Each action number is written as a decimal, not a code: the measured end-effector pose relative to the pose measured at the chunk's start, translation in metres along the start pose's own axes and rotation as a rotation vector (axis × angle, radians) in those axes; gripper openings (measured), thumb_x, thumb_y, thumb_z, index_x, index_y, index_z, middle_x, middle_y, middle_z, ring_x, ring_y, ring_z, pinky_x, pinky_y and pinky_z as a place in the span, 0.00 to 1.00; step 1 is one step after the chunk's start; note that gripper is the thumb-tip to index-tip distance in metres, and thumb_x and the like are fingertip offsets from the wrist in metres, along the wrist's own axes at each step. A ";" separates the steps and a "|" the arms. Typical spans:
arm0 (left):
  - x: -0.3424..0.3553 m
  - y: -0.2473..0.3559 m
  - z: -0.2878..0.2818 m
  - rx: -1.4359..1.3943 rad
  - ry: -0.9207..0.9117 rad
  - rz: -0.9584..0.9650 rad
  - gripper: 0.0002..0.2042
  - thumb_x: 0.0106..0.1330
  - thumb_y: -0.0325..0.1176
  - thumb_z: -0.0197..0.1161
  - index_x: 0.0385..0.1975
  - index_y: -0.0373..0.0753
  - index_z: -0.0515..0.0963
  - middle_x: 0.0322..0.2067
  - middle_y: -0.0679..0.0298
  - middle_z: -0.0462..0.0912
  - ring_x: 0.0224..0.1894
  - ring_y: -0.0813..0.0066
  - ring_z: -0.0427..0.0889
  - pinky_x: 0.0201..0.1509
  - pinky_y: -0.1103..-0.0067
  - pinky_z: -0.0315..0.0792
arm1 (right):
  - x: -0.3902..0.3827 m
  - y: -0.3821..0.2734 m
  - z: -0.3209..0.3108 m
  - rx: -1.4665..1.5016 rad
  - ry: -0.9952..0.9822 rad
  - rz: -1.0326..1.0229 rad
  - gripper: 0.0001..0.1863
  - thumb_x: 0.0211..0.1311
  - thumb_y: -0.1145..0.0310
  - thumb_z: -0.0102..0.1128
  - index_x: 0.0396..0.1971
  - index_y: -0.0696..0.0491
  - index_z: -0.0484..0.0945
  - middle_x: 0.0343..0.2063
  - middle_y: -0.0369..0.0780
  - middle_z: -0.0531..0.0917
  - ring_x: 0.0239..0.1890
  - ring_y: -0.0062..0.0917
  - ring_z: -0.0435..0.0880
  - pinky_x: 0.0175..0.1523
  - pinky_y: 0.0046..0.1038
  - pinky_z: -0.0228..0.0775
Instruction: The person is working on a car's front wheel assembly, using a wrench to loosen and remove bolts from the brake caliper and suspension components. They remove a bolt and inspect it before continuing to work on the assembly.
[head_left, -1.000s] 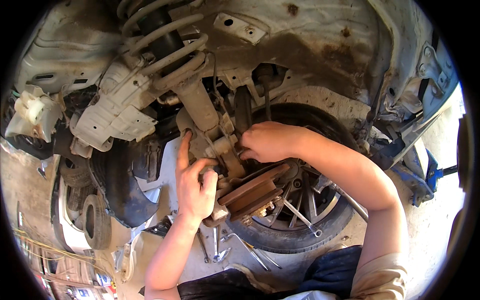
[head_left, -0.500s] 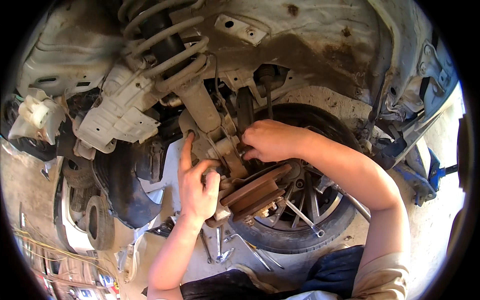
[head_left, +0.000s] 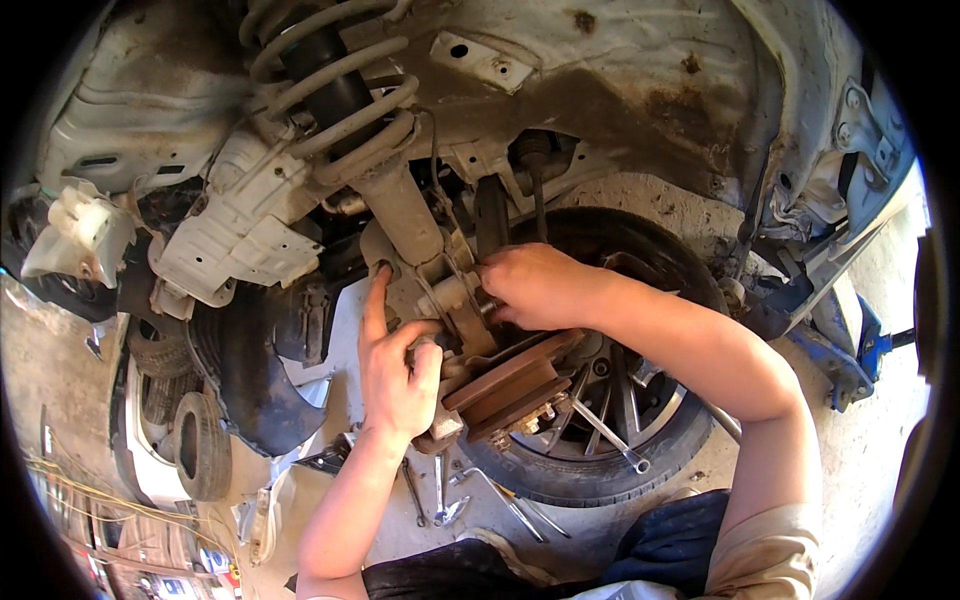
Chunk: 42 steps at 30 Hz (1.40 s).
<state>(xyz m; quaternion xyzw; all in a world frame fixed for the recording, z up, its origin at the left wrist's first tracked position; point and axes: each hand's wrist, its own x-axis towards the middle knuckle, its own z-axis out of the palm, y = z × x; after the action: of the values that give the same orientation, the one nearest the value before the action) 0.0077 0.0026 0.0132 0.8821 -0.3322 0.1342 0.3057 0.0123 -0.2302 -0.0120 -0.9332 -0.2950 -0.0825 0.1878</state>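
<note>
My left hand (head_left: 398, 380) grips the metal steering knuckle (head_left: 445, 423), index finger stretched up to a hole in its bracket and the other fingers curled. My right hand (head_left: 530, 290) is closed around a bolt (head_left: 492, 308) at the lower bracket of the strut (head_left: 400, 215), fingertips partly hidden. A rusty brake disc (head_left: 505, 390) sits just below both hands. The coil spring (head_left: 345, 125) rises above them.
A loose wheel (head_left: 570, 480) lies beneath, a wrench (head_left: 620, 450) across it. More tools (head_left: 440, 495) lie on the floor. Old tires (head_left: 200, 440) and a black plastic liner (head_left: 240, 380) are on the left, a blue jack (head_left: 865, 355) at the right. Body panels (head_left: 680, 60) overhang the top.
My right hand has shifted slightly downward, showing more of the bolt. My left hand stays in the same grip, with the whole view moved very slightly.
</note>
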 end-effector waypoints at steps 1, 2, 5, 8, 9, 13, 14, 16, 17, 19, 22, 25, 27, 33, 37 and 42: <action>0.000 0.000 0.000 -0.002 -0.001 -0.005 0.13 0.55 0.34 0.56 0.31 0.33 0.84 0.68 0.42 0.57 0.68 0.44 0.61 0.70 0.64 0.56 | -0.002 0.002 0.006 0.010 0.075 -0.007 0.17 0.57 0.59 0.65 0.30 0.61 0.80 0.34 0.49 0.82 0.42 0.45 0.82 0.46 0.41 0.75; 0.000 0.001 0.000 -0.003 0.001 -0.002 0.13 0.55 0.34 0.56 0.31 0.33 0.84 0.68 0.42 0.57 0.68 0.44 0.61 0.70 0.64 0.57 | -0.004 0.004 0.011 0.020 0.149 -0.015 0.18 0.58 0.58 0.64 0.30 0.61 0.79 0.34 0.49 0.81 0.41 0.45 0.82 0.45 0.41 0.75; 0.000 0.000 -0.001 -0.002 0.007 0.003 0.13 0.54 0.34 0.56 0.30 0.33 0.84 0.68 0.42 0.57 0.68 0.44 0.61 0.70 0.64 0.57 | -0.006 0.000 0.002 0.065 0.063 0.028 0.17 0.56 0.59 0.64 0.29 0.61 0.79 0.34 0.48 0.81 0.40 0.46 0.82 0.45 0.42 0.75; -0.001 -0.001 -0.002 0.014 0.010 0.005 0.13 0.54 0.34 0.57 0.31 0.33 0.84 0.68 0.43 0.57 0.68 0.44 0.61 0.70 0.64 0.56 | -0.001 -0.002 -0.008 0.097 -0.081 0.085 0.16 0.54 0.61 0.66 0.30 0.61 0.80 0.32 0.48 0.82 0.41 0.46 0.82 0.45 0.41 0.75; -0.001 -0.001 -0.003 0.024 0.012 0.004 0.13 0.54 0.34 0.57 0.31 0.33 0.84 0.68 0.43 0.57 0.67 0.44 0.61 0.70 0.64 0.56 | 0.000 -0.003 -0.010 0.104 -0.112 0.103 0.15 0.54 0.62 0.67 0.31 0.61 0.80 0.32 0.48 0.83 0.41 0.45 0.83 0.45 0.41 0.76; 0.000 0.002 0.003 0.001 0.001 -0.023 0.14 0.54 0.35 0.55 0.31 0.32 0.83 0.68 0.44 0.57 0.68 0.46 0.61 0.70 0.65 0.56 | -0.005 0.000 -0.009 0.030 0.014 0.014 0.16 0.51 0.63 0.69 0.31 0.61 0.79 0.31 0.49 0.82 0.40 0.45 0.83 0.45 0.41 0.76; 0.000 0.001 0.001 0.012 0.012 -0.010 0.15 0.55 0.34 0.54 0.31 0.31 0.83 0.68 0.44 0.57 0.68 0.46 0.60 0.71 0.65 0.55 | -0.002 0.001 -0.004 0.018 0.055 -0.009 0.16 0.50 0.63 0.69 0.32 0.61 0.79 0.32 0.49 0.82 0.40 0.45 0.82 0.45 0.41 0.76; 0.000 0.005 -0.002 0.013 0.012 -0.023 0.15 0.54 0.33 0.53 0.31 0.30 0.83 0.68 0.43 0.57 0.69 0.46 0.60 0.71 0.65 0.55 | 0.001 0.004 0.010 0.023 0.168 -0.055 0.18 0.46 0.64 0.71 0.33 0.61 0.78 0.32 0.49 0.82 0.40 0.45 0.82 0.45 0.41 0.76; 0.001 0.006 -0.001 0.006 0.014 -0.024 0.15 0.54 0.33 0.52 0.31 0.29 0.82 0.68 0.43 0.57 0.68 0.46 0.60 0.71 0.65 0.54 | 0.001 0.004 0.013 0.039 0.243 -0.074 0.18 0.45 0.65 0.72 0.33 0.61 0.78 0.32 0.49 0.82 0.40 0.45 0.82 0.45 0.40 0.76; 0.000 0.009 0.000 -0.002 0.017 -0.021 0.15 0.54 0.32 0.52 0.31 0.28 0.82 0.68 0.42 0.57 0.68 0.46 0.60 0.71 0.65 0.54 | -0.002 0.002 0.009 0.060 0.152 -0.004 0.18 0.50 0.62 0.69 0.33 0.61 0.78 0.33 0.49 0.82 0.41 0.45 0.82 0.45 0.40 0.76; 0.001 0.007 0.002 -0.008 0.013 0.002 0.15 0.54 0.32 0.51 0.31 0.29 0.82 0.68 0.42 0.57 0.69 0.46 0.59 0.71 0.66 0.54 | -0.004 -0.003 -0.008 0.132 -0.109 0.100 0.17 0.57 0.60 0.65 0.33 0.62 0.79 0.35 0.50 0.83 0.43 0.45 0.82 0.45 0.40 0.76; 0.001 0.006 0.001 0.009 0.008 0.005 0.15 0.54 0.32 0.51 0.31 0.29 0.82 0.68 0.42 0.57 0.69 0.46 0.59 0.71 0.65 0.53 | 0.002 -0.008 -0.018 0.094 -0.211 0.143 0.16 0.53 0.63 0.67 0.33 0.61 0.79 0.36 0.49 0.83 0.42 0.44 0.83 0.43 0.40 0.76; 0.001 0.007 0.001 -0.007 0.006 0.003 0.15 0.54 0.32 0.51 0.31 0.29 0.82 0.68 0.43 0.57 0.69 0.47 0.58 0.72 0.65 0.53 | 0.001 -0.007 -0.013 0.023 -0.112 0.089 0.14 0.51 0.65 0.69 0.32 0.60 0.80 0.35 0.48 0.83 0.41 0.43 0.83 0.42 0.40 0.76; 0.002 0.011 0.000 -0.026 0.001 -0.017 0.16 0.54 0.31 0.50 0.31 0.28 0.82 0.68 0.43 0.57 0.70 0.47 0.57 0.72 0.65 0.52 | -0.002 -0.001 0.007 -0.029 0.082 0.032 0.12 0.48 0.66 0.70 0.28 0.59 0.81 0.32 0.47 0.84 0.39 0.43 0.84 0.40 0.41 0.76; 0.002 0.009 0.000 -0.015 0.007 0.002 0.16 0.54 0.32 0.50 0.31 0.27 0.82 0.68 0.42 0.57 0.69 0.45 0.58 0.72 0.65 0.52 | -0.001 -0.004 -0.009 0.103 -0.098 0.112 0.13 0.52 0.63 0.68 0.29 0.59 0.81 0.32 0.48 0.84 0.38 0.44 0.84 0.41 0.41 0.76; 0.002 0.010 0.000 -0.007 0.006 -0.003 0.16 0.54 0.32 0.50 0.31 0.27 0.82 0.68 0.41 0.57 0.69 0.45 0.58 0.72 0.65 0.52 | 0.002 -0.003 -0.008 0.072 -0.048 0.079 0.14 0.52 0.62 0.68 0.27 0.59 0.82 0.29 0.49 0.83 0.36 0.44 0.84 0.41 0.40 0.76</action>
<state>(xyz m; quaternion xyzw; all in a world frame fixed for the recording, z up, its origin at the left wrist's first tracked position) 0.0027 -0.0043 0.0182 0.8811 -0.3306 0.1352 0.3099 0.0115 -0.2298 -0.0029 -0.9385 -0.2649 -0.0420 0.2174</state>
